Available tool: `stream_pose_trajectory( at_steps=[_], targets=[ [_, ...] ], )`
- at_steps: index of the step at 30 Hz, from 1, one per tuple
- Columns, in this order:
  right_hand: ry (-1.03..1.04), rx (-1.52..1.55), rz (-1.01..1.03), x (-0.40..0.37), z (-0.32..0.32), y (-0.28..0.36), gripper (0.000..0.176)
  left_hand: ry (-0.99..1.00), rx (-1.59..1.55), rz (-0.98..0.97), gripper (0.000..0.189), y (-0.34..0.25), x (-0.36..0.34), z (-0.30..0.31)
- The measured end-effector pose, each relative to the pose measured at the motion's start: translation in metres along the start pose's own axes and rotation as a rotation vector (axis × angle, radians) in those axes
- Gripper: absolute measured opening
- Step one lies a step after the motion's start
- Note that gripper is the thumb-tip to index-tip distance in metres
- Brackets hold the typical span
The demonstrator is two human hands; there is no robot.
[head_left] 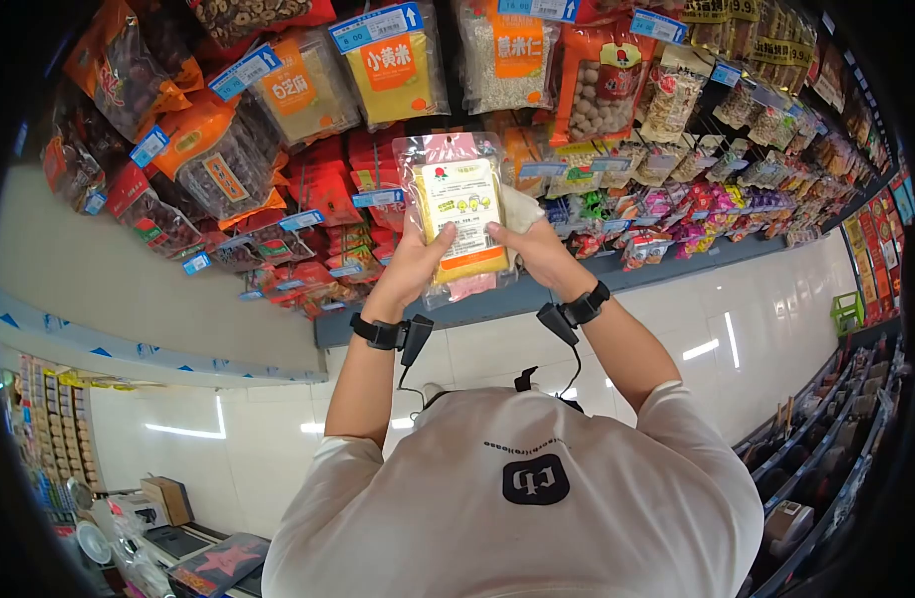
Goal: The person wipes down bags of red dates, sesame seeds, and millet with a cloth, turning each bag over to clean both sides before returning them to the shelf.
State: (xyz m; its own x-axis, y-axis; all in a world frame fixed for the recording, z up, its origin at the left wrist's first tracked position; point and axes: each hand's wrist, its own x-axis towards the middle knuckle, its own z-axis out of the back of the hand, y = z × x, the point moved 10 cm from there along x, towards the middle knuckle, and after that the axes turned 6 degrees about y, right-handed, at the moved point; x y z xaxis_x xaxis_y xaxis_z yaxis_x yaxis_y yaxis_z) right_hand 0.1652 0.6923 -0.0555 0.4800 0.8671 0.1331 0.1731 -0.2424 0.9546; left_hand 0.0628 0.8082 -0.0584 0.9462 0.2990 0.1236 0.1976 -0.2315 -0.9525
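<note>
A clear plastic packet of yellow grain (460, 204) with a white printed label is held upright in front of the shelf. My left hand (414, 261) grips its lower left side, the thumb lying on the label. On the lower right side my right hand (543, 249) grips it too, thumb on the front; a whitish cloth or wrap (522, 211) shows between that hand and the packet. The fingers behind the packet are hidden. Each wrist wears a black band with a small device.
Hanging bags, among them a yellow grain bag (386, 75) and a white grain bag (505, 65), fill the rack with blue price tags. Small colourful packets (667, 204) hang at the right. A green stool (847, 312) stands far right; boxes (166, 500) lie lower left.
</note>
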Motion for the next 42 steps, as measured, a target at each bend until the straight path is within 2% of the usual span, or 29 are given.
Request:
stream_pose_trajectory(
  at_steps=[4,6,7,9,10,11,13,14,15,17,18,19,20,21,23,24,26,27,28,30,31,33,34,35,37,38,39,41,42],
  targets=[
    [-0.081,0.301,0.000,-0.002,0.002,-0.008,0.053,0.035,-0.344,0.051,0.062,0.015,-0.004,0.008],
    [-0.150,0.504,0.042,-0.001,0.007,-0.010,0.049,0.306,-0.545,-0.100,0.080,0.003,-0.011,-0.014],
    [-0.155,0.506,0.045,0.000,0.003,-0.007,0.049,0.310,-0.544,-0.095,0.080,0.009,-0.012,-0.020],
    [-0.192,0.528,0.184,0.001,-0.003,0.008,0.046,0.076,-0.237,-0.241,0.091,0.011,-0.009,-0.021],
    [-0.214,0.520,0.187,-0.001,-0.008,0.008,0.044,0.096,-0.345,-0.366,0.074,0.002,-0.012,-0.032],
    [-0.216,0.520,0.188,-0.002,-0.014,0.005,0.044,0.097,-0.346,-0.364,0.074,0.003,-0.012,-0.032],
    [-0.145,0.309,0.242,-0.006,-0.031,0.010,0.047,-0.218,-0.409,-0.178,0.057,0.025,-0.009,-0.007],
    [-0.144,0.242,0.249,-0.008,-0.038,0.016,0.047,-0.274,-0.480,-0.184,0.044,0.019,-0.010,-0.001],
    [-0.137,0.241,0.249,-0.006,-0.033,0.016,0.047,-0.276,-0.480,-0.190,0.044,0.013,-0.010,0.001],
    [-0.393,0.188,0.158,-0.015,0.011,0.000,0.047,-0.266,-0.480,-0.199,0.043,0.004,-0.015,0.007],
    [-0.516,0.064,0.251,-0.020,0.032,0.010,0.043,-0.262,-0.429,-0.212,0.043,-0.001,-0.017,0.012],
    [-0.509,0.066,0.246,-0.014,0.030,0.015,0.043,-0.271,-0.428,-0.214,0.043,-0.001,-0.018,0.015],
    [-0.484,-0.203,0.399,-0.015,0.018,0.047,0.044,-0.243,-0.375,-0.179,0.044,0.001,-0.018,0.015],
    [-0.454,-0.475,0.550,-0.022,0.001,0.076,0.046,-0.211,-0.323,-0.141,0.045,0.005,-0.018,0.012],
    [-0.143,-1.013,0.559,-0.019,-0.062,0.087,0.047,-0.186,-0.296,-0.120,0.045,0.018,-0.017,0.001],
    [-0.156,-1.019,0.558,-0.021,-0.073,0.087,0.047,-0.160,-0.268,-0.105,0.046,0.024,-0.016,-0.006],
    [0.205,-1.278,0.786,-0.031,-0.134,0.079,0.048,-0.144,-0.463,-0.058,0.045,0.033,-0.025,-0.016],
    [0.201,-1.284,0.792,-0.028,-0.128,0.077,0.048,-0.148,-0.657,-0.015,0.044,0.039,-0.026,-0.020],
    [0.157,-1.232,0.742,-0.018,-0.111,0.073,0.045,-0.145,-0.654,-0.021,0.044,0.038,-0.024,-0.017],
    [0.076,-0.934,0.518,0.007,-0.063,0.077,0.039,-0.089,-0.399,0.011,0.046,0.046,-0.027,-0.012],
    [0.084,-0.933,0.518,0.008,-0.061,0.074,0.039,-0.063,-0.274,0.024,0.047,0.046,-0.028,-0.012],
    [-0.177,-1.265,0.594,0.007,-0.049,0.080,0.040,-0.101,-0.286,0.048,0.043,0.050,-0.027,-0.010],
    [-0.002,-1.068,0.673,-0.003,-0.081,0.077,0.039,-0.091,-0.269,0.016,0.042,0.061,-0.026,-0.001],
    [-0.005,-1.067,0.672,-0.010,-0.089,0.077,0.039,-0.078,-0.250,-0.013,0.040,0.059,-0.025,0.000],
    [0.203,-1.244,0.759,-0.021,-0.119,0.070,0.040,-0.111,-0.266,-0.014,0.041,0.051,-0.029,-0.005],
    [0.159,-1.013,0.686,-0.005,-0.092,0.073,0.040,-0.149,-0.287,-0.016,0.041,0.044,-0.033,-0.005],
    [0.159,-1.013,0.687,0.001,-0.074,0.071,0.040,-0.149,-0.286,-0.016,0.041,0.040,-0.036,-0.006],
    [-0.330,-1.278,0.559,0.011,-0.023,0.088,0.042,-0.109,-0.265,0.014,0.042,0.036,-0.036,-0.007],
    [-0.309,-1.007,0.549,0.011,-0.019,0.078,0.042,-0.114,-0.268,0.007,0.042,0.035,-0.035,-0.005]
  ],
)
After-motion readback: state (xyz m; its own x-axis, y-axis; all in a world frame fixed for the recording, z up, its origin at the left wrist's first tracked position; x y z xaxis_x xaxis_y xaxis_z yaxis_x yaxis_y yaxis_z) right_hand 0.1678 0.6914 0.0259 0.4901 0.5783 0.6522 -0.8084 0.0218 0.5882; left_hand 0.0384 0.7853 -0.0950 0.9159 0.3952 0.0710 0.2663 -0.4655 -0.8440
